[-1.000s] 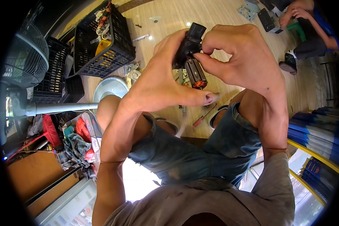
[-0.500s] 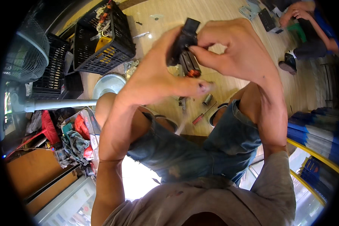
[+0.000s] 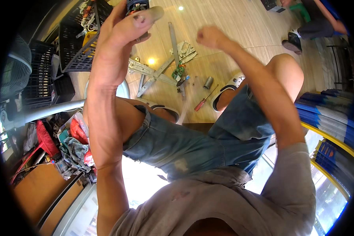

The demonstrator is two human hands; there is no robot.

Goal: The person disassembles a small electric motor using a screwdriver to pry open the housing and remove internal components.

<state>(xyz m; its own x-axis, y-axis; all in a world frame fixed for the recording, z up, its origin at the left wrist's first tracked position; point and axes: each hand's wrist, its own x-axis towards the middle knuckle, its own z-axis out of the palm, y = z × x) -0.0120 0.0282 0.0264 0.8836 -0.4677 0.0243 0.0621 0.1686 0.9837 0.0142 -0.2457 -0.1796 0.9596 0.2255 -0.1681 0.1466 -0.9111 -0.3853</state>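
Note:
My left hand [image 3: 126,35], at the upper left, is closed round a dark motor part [image 3: 137,5] with a copper-orange patch. The top edge of the picture cuts this part off. Well apart from it, my right hand [image 3: 213,37] hovers over the floor with curled fingers, slightly blurred; what it holds, if anything, is hidden. On the floor between them lies a crossed metal linkage [image 3: 157,72] with a small green part [image 3: 179,73] beside it. Nearer my feet are a grey metal cylinder [image 3: 208,82] and a screwdriver [image 3: 200,104] with a red handle.
Black plastic crates [image 3: 72,49] stand at the left, near a mesh fan guard [image 3: 17,65] and a grey pole [image 3: 55,110]. Cloths and bags [image 3: 76,141] are heaped below. Blue packages [image 3: 330,114] fill a yellow-edged rack at right. Another person's shoe [image 3: 293,43] shows at upper right.
My hands have come apart. The left, with the dark motor part, has gone up and left; the right has drawn away from the part, its fingers now curled. The linkage on the floor is uncovered.

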